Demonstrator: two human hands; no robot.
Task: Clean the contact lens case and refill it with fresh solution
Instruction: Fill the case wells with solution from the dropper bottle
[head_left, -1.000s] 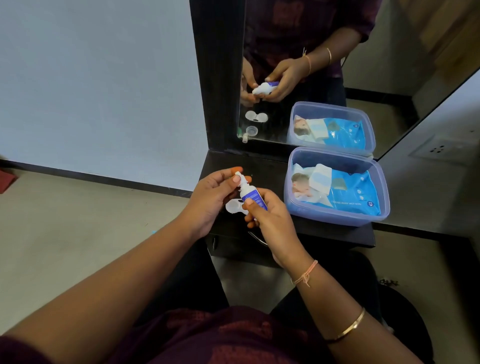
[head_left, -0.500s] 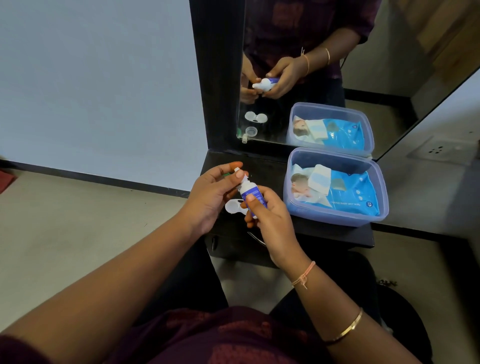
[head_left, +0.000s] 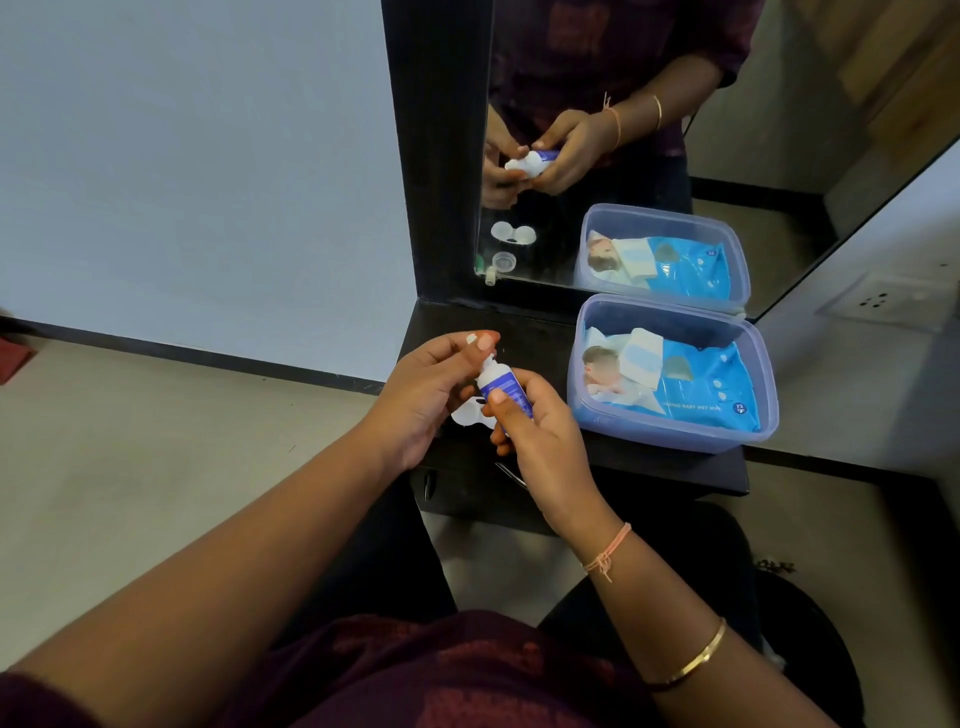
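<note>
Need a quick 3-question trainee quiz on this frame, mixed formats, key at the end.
1. Multiple choice: which hand grips the body of the solution bottle? A) left hand B) right hand C) neither
2. True or false: the pack of wet wipes lies loose on the shelf, outside any container.
3. Short answer: what is the left hand pinching?

Key: 1. B. 2. False, it sits inside the plastic tub. 3. The top of the bottle, at its cap or tip.

Clear plastic tub (head_left: 670, 434) on dark shelf (head_left: 613, 462), blue baby wet wipes pack (head_left: 691, 387) inside, mirror (head_left: 779, 130) behind
</note>
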